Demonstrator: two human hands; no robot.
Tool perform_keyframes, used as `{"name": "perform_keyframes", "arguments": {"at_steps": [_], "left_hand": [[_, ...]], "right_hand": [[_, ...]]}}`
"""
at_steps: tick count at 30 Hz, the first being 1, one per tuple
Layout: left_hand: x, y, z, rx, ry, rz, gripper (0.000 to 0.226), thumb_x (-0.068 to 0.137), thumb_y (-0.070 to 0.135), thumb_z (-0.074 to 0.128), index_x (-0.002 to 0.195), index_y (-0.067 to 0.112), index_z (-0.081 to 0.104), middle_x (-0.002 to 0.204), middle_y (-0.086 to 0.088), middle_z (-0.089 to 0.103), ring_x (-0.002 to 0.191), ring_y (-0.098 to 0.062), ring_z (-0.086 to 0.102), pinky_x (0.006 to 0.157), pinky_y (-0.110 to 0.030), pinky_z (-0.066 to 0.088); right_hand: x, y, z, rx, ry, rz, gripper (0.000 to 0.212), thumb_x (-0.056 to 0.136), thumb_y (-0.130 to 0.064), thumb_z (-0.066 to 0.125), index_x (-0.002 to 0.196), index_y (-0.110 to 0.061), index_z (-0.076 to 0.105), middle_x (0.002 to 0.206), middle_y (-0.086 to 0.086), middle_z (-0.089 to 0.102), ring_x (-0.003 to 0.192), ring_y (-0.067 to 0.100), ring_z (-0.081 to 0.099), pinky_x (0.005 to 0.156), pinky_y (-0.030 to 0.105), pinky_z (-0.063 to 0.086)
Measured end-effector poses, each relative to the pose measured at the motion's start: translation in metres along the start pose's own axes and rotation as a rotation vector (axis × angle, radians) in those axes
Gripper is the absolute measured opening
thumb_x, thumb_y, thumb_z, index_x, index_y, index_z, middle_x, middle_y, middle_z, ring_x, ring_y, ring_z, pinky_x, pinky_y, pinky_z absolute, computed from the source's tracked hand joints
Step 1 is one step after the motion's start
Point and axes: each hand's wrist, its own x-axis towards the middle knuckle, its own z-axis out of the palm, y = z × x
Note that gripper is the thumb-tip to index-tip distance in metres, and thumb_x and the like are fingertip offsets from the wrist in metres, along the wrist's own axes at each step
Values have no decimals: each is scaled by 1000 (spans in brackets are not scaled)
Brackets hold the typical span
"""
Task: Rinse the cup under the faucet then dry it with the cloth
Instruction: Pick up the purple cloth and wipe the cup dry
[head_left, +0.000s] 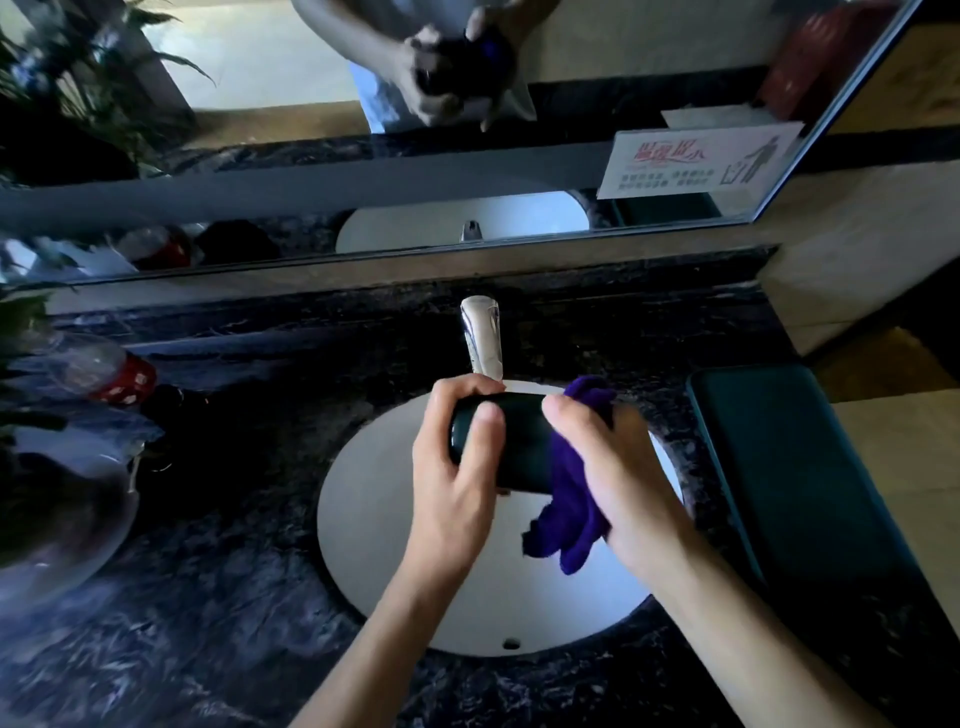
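Observation:
A dark cup (519, 441) lies on its side above the white sink basin (374, 509), just in front of the chrome faucet (482, 335). My left hand (457, 467) grips the cup's left end, thumb across its side. My right hand (618, 467) holds a purple cloth (569, 504) against the cup's right end; part of the cloth hangs down below the cup and part sticks up behind my fingers. No water is seen coming from the faucet.
A dark marble counter (208, 597) surrounds the basin. At left lie a plastic bottle with a red label (104, 374), clear bags and a plant. A dark green tray-like object (795, 478) sits on the right. A mirror (415, 130) with a notice sticker lines the back wall.

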Motion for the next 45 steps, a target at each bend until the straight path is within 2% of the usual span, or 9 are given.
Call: {"name": "perform_keyframes", "arguments": {"at_steps": [5, 14, 17, 21, 25, 30, 39, 42, 45], "left_hand": [[18, 5, -4, -281, -135, -828, 19, 82, 39, 58, 75, 28, 72, 85, -14, 55, 69, -25, 49, 56, -27, 33], [6, -4, -7, 215, -197, 170, 20, 99, 32, 54, 111, 17, 61, 105, -3, 64, 100, -8, 62, 87, -17, 47], [11, 8, 7, -83, -36, -237, 16, 95, 27, 51, 92, 17, 63, 81, -7, 61, 62, -9, 56, 47, -24, 46], [28, 13, -5, -182, -203, -753, 23, 79, 40, 53, 85, 21, 65, 69, -4, 55, 46, -15, 47, 45, -23, 29], [27, 13, -14, -70, -255, -327, 32, 90, 40, 58, 106, 14, 64, 96, 0, 67, 83, -9, 65, 67, -23, 54], [12, 5, -14, 222, -173, 235, 22, 97, 33, 56, 112, 18, 61, 111, -5, 65, 108, -11, 62, 93, -17, 44], [21, 25, -17, -223, -190, -761, 21, 105, 30, 50, 94, 20, 65, 77, -4, 62, 51, -14, 58, 44, -25, 45], [13, 16, -26, -40, -216, -336, 22, 100, 43, 54, 106, 24, 64, 104, -5, 66, 90, -13, 67, 80, -35, 55], [10, 11, -29, 306, -300, 162, 35, 94, 43, 61, 122, 22, 63, 122, 0, 57, 121, -9, 57, 101, -17, 42]], "right_hand": [[-12, 23, 3, -733, 1, -715, 25, 79, -32, 61, 60, -20, 50, 45, -16, 53, 70, 1, 63, 110, 32, 35], [-2, -8, -7, 364, -3, 257, 24, 95, -27, 58, 89, -10, 75, 86, 12, 74, 77, 24, 73, 76, 38, 57], [-7, -5, 2, -24, 67, -94, 43, 93, -27, 63, 52, -18, 53, 47, -8, 50, 45, 14, 55, 54, 23, 52], [-9, 15, 2, -627, -10, -437, 43, 79, -42, 62, 48, -32, 34, 37, -20, 42, 59, 16, 61, 115, 27, 32], [-11, 3, 2, -111, 5, -92, 36, 80, -44, 67, 63, -13, 61, 57, -2, 67, 53, 26, 66, 66, 59, 57], [0, -21, 0, 394, -37, 285, 27, 94, -34, 61, 93, -14, 78, 94, 12, 75, 86, 25, 72, 84, 41, 54], [-7, 0, -3, -585, -220, -393, 40, 84, -33, 70, 49, -41, 52, 43, -27, 50, 65, -1, 54, 108, 23, 39], [-7, -3, -2, -176, -133, -98, 38, 86, -42, 66, 66, -10, 65, 57, 9, 67, 49, 30, 61, 53, 47, 53], [1, -1, 1, 284, -93, 341, 57, 87, -58, 63, 115, -8, 71, 106, 19, 71, 84, 35, 70, 61, 42, 54]]}}
